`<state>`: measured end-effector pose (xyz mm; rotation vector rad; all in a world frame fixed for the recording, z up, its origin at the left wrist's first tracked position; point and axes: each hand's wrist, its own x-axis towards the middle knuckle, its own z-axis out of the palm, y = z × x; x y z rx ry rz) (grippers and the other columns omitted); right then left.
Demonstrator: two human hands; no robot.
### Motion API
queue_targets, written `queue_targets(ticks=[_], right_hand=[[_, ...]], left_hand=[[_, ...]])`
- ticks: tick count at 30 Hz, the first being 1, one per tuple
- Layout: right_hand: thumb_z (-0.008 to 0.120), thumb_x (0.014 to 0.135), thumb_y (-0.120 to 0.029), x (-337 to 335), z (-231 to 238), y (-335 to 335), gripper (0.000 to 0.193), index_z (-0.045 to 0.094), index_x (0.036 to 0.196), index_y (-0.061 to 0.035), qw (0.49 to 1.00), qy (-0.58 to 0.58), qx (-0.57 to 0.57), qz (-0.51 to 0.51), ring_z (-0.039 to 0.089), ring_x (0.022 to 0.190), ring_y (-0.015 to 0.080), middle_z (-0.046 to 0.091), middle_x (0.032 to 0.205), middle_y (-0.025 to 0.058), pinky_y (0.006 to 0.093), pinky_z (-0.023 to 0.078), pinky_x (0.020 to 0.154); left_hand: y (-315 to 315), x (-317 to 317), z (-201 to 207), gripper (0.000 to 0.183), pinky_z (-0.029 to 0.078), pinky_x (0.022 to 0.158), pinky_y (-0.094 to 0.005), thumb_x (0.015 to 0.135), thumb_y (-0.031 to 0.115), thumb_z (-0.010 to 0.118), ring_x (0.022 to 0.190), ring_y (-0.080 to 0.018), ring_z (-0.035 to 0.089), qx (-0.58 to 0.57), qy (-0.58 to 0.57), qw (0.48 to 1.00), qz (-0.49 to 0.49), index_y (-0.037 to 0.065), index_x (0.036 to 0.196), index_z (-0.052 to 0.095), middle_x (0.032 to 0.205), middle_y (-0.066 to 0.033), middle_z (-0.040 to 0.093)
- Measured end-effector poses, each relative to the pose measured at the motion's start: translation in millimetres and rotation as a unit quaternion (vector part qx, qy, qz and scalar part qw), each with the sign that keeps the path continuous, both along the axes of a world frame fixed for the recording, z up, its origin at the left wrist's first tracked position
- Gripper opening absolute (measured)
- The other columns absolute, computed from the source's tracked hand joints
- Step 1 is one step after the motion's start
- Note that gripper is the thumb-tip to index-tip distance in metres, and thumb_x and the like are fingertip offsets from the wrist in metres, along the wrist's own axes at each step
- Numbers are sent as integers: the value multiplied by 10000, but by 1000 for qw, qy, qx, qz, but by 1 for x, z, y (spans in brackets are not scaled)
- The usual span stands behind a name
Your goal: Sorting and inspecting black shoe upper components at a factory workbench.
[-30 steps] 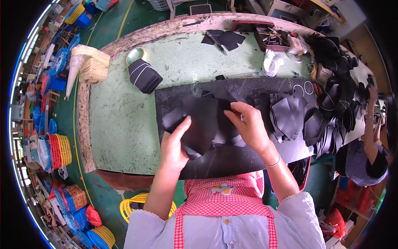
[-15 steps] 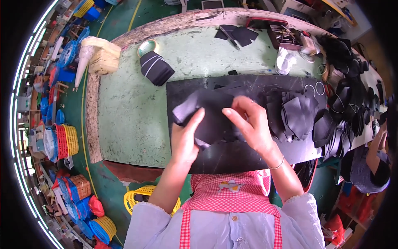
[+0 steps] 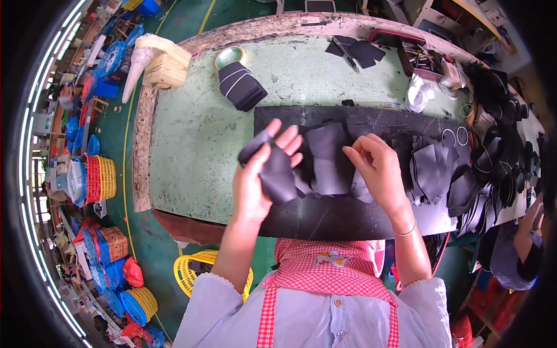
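Observation:
My left hand (image 3: 250,184) holds a curved black sheet piece (image 3: 277,177), its thumb over the piece and its fingertips spread behind it. Just right of that, another flat black piece (image 3: 329,159) lies on the dark board (image 3: 325,220), among overlapping black pieces. At this piece's right edge is my right hand (image 3: 380,171), fingers curled together with the thumb. Whether anything is pinched in them is hidden. A fanned stack of black pieces (image 3: 430,168) lies to the right of this hand.
A banded black bundle (image 3: 241,87) rests by a tape roll (image 3: 230,56) on the green tabletop (image 3: 191,151). Scissors (image 3: 350,58), a tool tray (image 3: 420,61) and a white spool (image 3: 416,94) are at the back. Black pieces pile up at right, with a person (image 3: 513,243) beyond.
My left hand has turned and lifted a black piece, its fingers now showing behind it. My right hand's fingers have drawn together. The whole view has shifted, moving the table rightward.

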<state>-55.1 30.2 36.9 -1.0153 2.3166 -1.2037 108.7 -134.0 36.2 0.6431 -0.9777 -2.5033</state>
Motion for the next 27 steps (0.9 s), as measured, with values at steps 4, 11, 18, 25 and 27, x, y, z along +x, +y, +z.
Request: queue_targets(ticks=[4,11,18,25,27], right_hand=[[672,900,-133,2,-24,-2,186,602,817,18,998,-38,-34,40,552,635,232,565,742,117,331,438,584],[609,970,-123,5,1,11,202,555,837,19,962,-203,-178,31,500,764,106,609,918,52,232,409,720],[757,816,-174,0,3,1,202,642,848,-12,991,85,-92,-54,617,773,292,613,774,104,395,474,747],[743,853,-108,11,-6,12,216,572,779,2,956,-213,-195,-47,389,577,94,445,668,43,263,338,518],[763,833,-148,-10,-10,31,241,564,787,-19,996,-64,8,-66,447,582,119,462,672,49,279,371,535]], left_hand=[[-7,-7,4,603,351,1116,-489,1004,267,462,1376,-391,397,-36,29,998,35,20,1517,263,1510,-250,355],[-20,9,8,604,339,1126,-485,1020,339,411,1379,-376,390,-2,66,993,95,35,1521,262,1499,-231,378],[5,-14,1,598,339,1115,-353,1030,394,384,1375,-234,422,-43,42,998,13,-30,1451,381,1489,-193,426],[12,-28,0,651,311,1097,-358,1018,469,377,1298,-254,462,-369,-76,926,23,31,1497,338,1436,-144,473],[-2,-15,-17,693,397,977,-355,910,352,657,1107,-220,513,-513,-238,824,25,101,1488,368,1248,-113,541]])
